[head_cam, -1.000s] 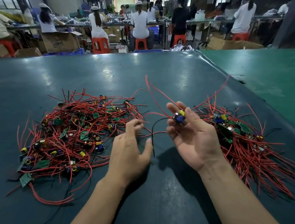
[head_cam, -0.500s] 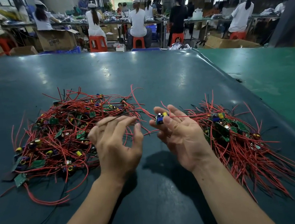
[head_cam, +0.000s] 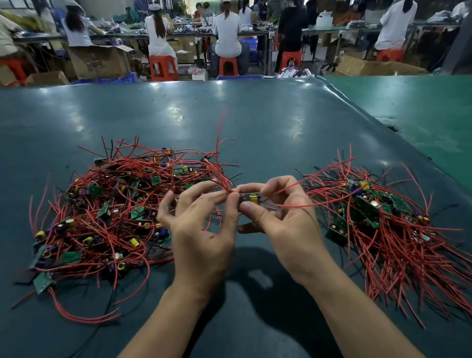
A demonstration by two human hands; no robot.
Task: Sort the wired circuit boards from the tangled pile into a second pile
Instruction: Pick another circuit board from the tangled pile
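Pinching one circuit board (head_cam: 249, 198) between thumb and fingers, the right hand (head_cam: 285, 220) meets the left hand (head_cam: 202, 227), which pinches its red wires (head_cam: 221, 151); two piles flank them: tangled pile (head_cam: 118, 217) left, second pile (head_cam: 390, 222) right, on the table (head_cam: 252, 120).

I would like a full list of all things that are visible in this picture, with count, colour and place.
tangled pile: one, red wires with green boards, table left
second pile: one, red wires lying more parallel, green boards, table right
held circuit board: one, yellow part on it, red wires, between both hands
table: one, dark teal cover
stools: several, orange-red, background
cardboard boxes: several, brown, background floor
workers: several, seated at far benches
left hand: fingers pinch wires
right hand: fingers pinch the board
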